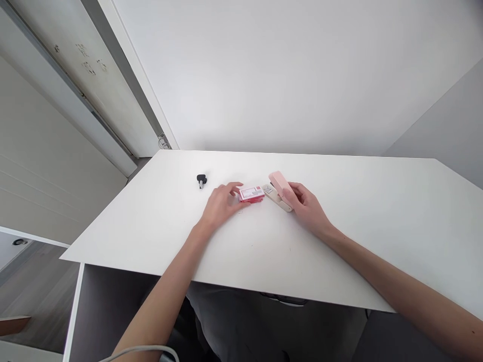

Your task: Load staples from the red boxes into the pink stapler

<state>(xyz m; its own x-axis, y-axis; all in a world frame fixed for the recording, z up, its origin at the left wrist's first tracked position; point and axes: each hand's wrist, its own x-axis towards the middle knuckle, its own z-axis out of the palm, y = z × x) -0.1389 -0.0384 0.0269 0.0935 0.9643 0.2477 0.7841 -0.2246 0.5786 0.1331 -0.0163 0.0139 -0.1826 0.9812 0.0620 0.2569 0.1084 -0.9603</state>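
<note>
A pink and cream stapler (pixel 279 187) is tilted over the middle of the white desk, its pink top raised from the cream base. My right hand (pixel 307 207) is closed around its rear end. Just left of it, a small red and white box (pixel 252 194) is held at its left end between the thumb and fingers of my left hand (pixel 222 203). The box and the stapler's front end are very close; whether they touch I cannot tell.
A small black object with a metal tip (pixel 201 180) lies on the desk (pixel 132 226) beyond my left hand. A white wall (pixel 294 75) rises behind the far edge. A grey cable (pixel 143 348) crosses my left forearm at the bottom.
</note>
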